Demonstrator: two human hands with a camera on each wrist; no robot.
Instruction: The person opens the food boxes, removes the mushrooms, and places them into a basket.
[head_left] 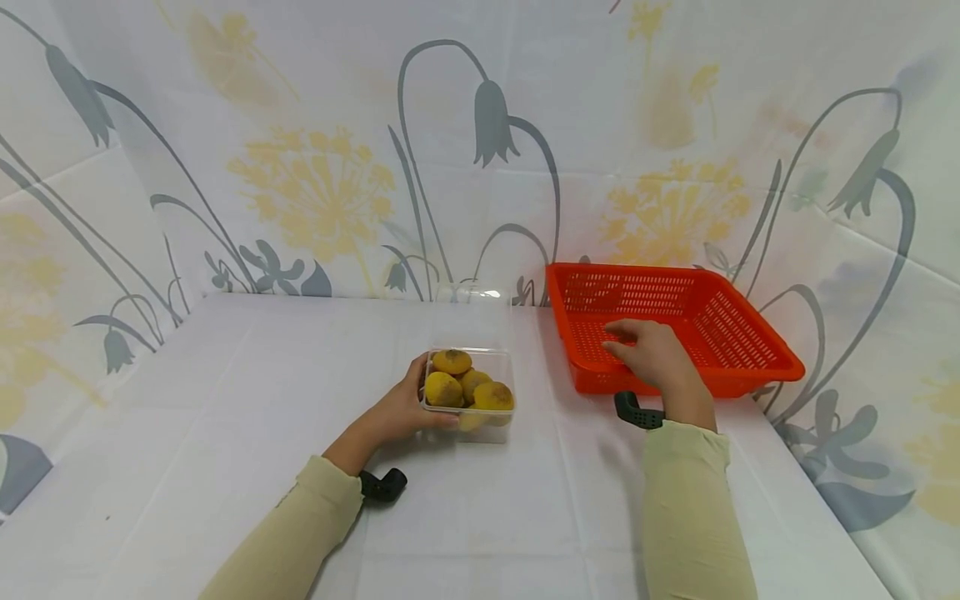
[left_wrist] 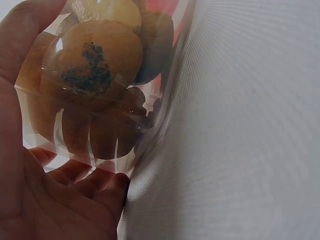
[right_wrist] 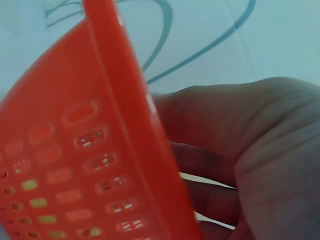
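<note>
at centre, clear box [head_left: 498, 367] of yellow fruit [head_left: 492, 396] sat touching left hand [head_left: 411, 408], whose thumb and fingers gripped its left and near sides; to the right, right hand [head_left: 651, 354], thumb and fingers parted, hung over red basket [head_left: 738, 323].

R fingers [right_wrist: 212, 200] partly hidden behind rim [right_wrist: 147, 145] of red slotted bskt [right_wrist: 50, 90]; patterned cloth [right_wrist: 285, 45] bkgd.

Left hand [head_left: 411, 408] grips while the right hand [head_left: 654, 357] (loosely bent) hangs raised
</note>
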